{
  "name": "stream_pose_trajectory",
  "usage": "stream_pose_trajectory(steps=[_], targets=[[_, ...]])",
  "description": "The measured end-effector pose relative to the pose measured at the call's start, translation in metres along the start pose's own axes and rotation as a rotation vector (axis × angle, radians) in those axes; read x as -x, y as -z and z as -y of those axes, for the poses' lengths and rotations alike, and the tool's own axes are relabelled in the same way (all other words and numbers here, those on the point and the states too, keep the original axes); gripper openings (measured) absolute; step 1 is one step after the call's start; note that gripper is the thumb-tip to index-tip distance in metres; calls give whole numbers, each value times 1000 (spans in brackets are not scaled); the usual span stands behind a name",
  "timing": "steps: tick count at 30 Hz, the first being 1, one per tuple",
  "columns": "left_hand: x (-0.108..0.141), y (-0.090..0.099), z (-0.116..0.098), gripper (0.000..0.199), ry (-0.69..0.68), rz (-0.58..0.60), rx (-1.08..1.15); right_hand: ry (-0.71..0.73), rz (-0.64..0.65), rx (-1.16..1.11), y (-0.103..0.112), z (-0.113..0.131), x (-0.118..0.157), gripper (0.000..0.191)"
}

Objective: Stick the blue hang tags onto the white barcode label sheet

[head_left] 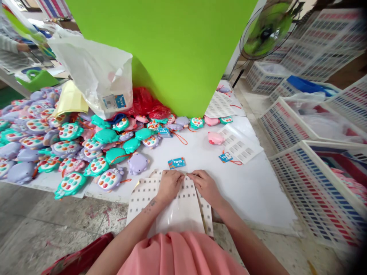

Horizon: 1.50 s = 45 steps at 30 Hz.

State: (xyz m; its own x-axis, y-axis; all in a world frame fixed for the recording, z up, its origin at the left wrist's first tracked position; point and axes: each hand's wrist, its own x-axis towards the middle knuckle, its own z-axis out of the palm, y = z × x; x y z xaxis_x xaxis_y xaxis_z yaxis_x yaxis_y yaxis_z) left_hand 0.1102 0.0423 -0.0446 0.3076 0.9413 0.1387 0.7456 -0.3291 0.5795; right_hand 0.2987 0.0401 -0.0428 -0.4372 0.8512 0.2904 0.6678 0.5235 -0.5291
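hands with square-patterned sheets beneath

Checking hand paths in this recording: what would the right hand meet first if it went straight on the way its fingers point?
Probably the left hand: the right hand points forward and leftward toward it. The blue TOYS card lies close ahead too, and depth is unclear.

I am in a toy workshop: heaped toys and printed sheets on my desk, slatted crates standing beside it
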Motion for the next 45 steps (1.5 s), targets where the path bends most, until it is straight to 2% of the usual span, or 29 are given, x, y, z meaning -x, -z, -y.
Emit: stream_pose_trajectory(steps=[5,15,24,32,39,45], targets=[[0,-1,0,23,9,14,-9,56,2,153,-4,-2,9,39],[-1,-1,-1,23,4,5,-32,148,39,281,-7,-9,19,41],[-2,-1,-6,23,18,-28,-69,195,75,368,-2,-3,18,42],[-2,-2,-7,24,30,-20,-102,301,-29,414,-5,-7,22,35],[-3,-2,-4,24,24,-21,-101,190,-29,343,-7,-6,16,38],[-2,-3,-3,22,9,-31,-97,223,-44,348,-5,-6,16,36]])
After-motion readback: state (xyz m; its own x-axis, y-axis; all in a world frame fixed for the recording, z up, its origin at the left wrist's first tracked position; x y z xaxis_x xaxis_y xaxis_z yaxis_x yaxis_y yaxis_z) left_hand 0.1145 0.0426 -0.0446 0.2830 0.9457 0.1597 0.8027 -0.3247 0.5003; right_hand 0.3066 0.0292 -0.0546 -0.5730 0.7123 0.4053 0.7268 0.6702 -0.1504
